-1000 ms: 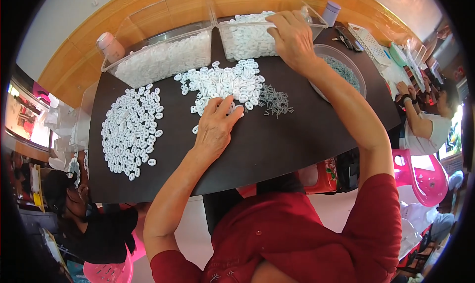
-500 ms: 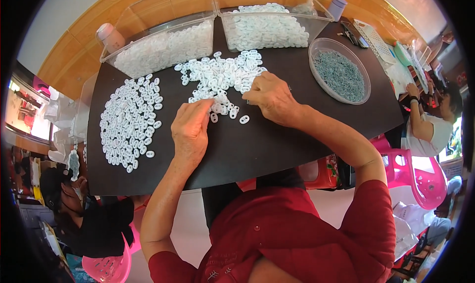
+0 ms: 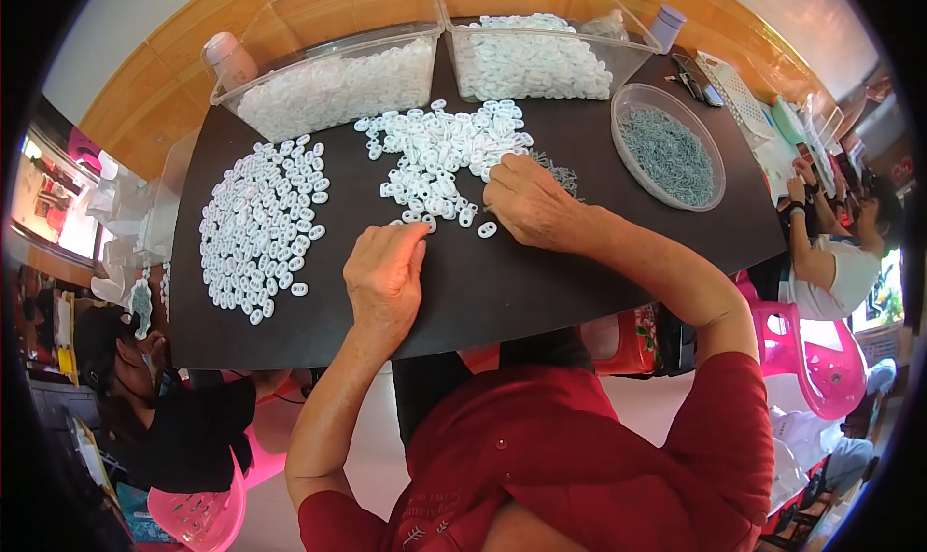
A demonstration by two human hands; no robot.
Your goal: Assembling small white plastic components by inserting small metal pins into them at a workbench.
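Small white oval plastic pieces, each with two holes, lie in a loose pile (image 3: pixel 444 146) at the middle of the dark table. My left hand (image 3: pixel 384 274) is at the near edge of this pile, fingers pressed together. White pieces show right at its fingertips; what it holds is hidden. At the right of the pile is my right hand (image 3: pixel 533 202), its fingers curled in a pinch; I cannot make out what is in them. A single white piece (image 3: pixel 487 230) lies between my hands. Just beyond my right hand is a small heap of thin grey screw-like pins (image 3: pixel 558 173).
A wide spread of white pieces (image 3: pixel 259 228) covers the table's left. Two clear bins (image 3: pixel 338 88) of white pieces stand behind. At the right is a round clear tub (image 3: pixel 716 180) of grey pins. People sit on the left (image 3: pixel 183 436) and right (image 3: pixel 821 262).
My left hand has drawn back toward me from the white pile. My right hand stays pinched near its right edge, and the small heap of grey pins now shows beside it.
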